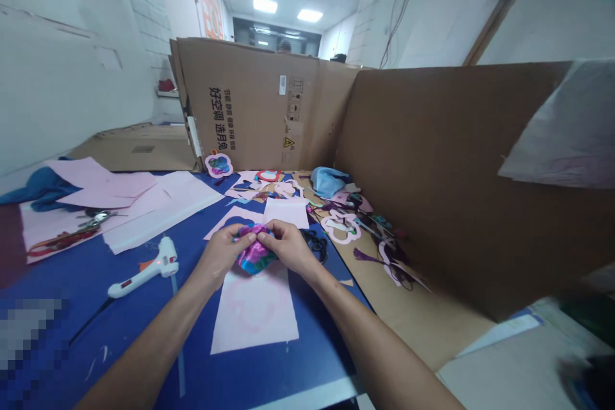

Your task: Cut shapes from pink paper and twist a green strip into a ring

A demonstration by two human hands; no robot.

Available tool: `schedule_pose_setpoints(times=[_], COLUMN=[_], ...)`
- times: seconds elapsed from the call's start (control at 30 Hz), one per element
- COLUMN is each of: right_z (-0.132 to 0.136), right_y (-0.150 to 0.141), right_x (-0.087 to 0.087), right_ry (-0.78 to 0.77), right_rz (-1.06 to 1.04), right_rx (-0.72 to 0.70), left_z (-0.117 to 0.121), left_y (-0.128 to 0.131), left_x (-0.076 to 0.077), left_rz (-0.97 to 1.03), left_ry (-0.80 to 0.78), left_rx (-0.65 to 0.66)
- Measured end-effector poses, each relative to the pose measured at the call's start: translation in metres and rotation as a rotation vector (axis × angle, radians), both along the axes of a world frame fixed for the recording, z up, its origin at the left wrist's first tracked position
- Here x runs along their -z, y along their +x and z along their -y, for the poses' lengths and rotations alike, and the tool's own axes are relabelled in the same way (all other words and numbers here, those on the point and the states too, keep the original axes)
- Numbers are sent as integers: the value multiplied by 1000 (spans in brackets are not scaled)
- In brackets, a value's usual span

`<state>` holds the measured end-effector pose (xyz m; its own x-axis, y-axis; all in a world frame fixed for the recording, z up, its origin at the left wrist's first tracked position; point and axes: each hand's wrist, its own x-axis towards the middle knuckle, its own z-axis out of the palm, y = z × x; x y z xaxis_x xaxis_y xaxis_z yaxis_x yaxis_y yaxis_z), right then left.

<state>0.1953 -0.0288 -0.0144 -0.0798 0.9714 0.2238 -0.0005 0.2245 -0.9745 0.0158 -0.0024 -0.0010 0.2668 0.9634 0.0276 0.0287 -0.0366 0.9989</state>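
Between my two hands is a shiny pink, purple and blue piece of fabric point(254, 257), roughly round and puckered. My left hand point(225, 248) pinches its left side, thumb on top. From the other side my right hand point(287, 245) grips the upper right edge, also with the thumb on top. Just below the fabric, a white sheet point(254, 327) with a faint pink flower outline lies on the blue table. A white glue gun point(148, 271) rests to the left of my left forearm. Behind my hands lies another white sheet point(287, 211).
Tall cardboard panels point(259, 102) stand at the back and right. On the left are pink paper sheets point(106, 182) and scissors point(67, 235). A flower-shaped ornament point(219, 165) leans at the back. Flower frames point(341, 227), tassels, scraps and blue cloth point(328, 182) lie on the right.
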Motion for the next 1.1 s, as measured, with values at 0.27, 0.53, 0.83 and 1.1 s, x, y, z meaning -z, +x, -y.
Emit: schedule_pose_setpoints(times=[0.27, 0.53, 0.83, 1.1], right_z=[-3, -4, -4, -5], right_y=[0, 0, 2, 3], right_x=[4, 6, 0, -1], right_ry=[24, 17, 40, 32], right_rz=[31, 27, 35, 31], right_rx=[36, 67, 128, 150], left_z=[-3, -1, 0, -2], left_y=[-1, -1, -1, -2], left_x=[2, -4, -8, -8], left_rz=[8, 61, -22, -34], left_ry=[-37, -80, -66, -77], left_rx=[-61, -57, -99, -72])
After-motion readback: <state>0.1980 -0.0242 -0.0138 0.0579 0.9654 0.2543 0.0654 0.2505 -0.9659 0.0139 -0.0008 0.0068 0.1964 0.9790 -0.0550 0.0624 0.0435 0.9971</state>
